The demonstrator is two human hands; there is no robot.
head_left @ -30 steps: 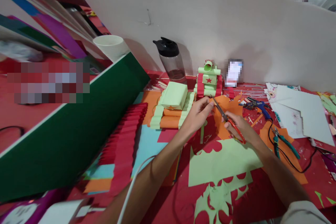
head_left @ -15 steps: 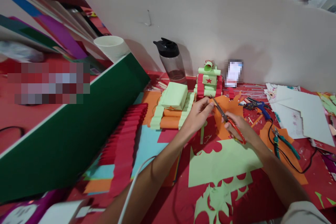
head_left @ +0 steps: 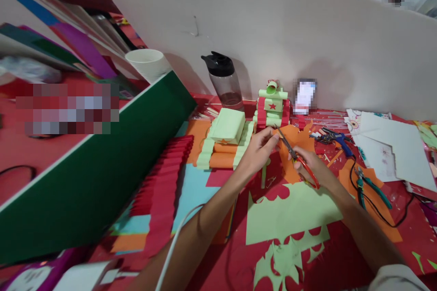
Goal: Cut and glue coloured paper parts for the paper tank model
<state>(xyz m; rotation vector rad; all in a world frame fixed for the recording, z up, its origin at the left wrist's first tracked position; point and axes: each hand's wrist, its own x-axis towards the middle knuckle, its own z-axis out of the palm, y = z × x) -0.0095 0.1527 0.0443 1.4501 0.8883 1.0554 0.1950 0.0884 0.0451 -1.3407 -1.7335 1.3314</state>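
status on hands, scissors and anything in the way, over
Right hand holding scissors over orange paper. Left hand close by the tips, anything pinched too small to identify. Nothing else seen blocking the tips.

The left forearm (head_left: 205, 218) and right forearm (head_left: 363, 225) slanted inward; the left hand (head_left: 262, 148) pinched thumb toward fingers, and near it the right hand (head_left: 307, 162) curled in a grip.
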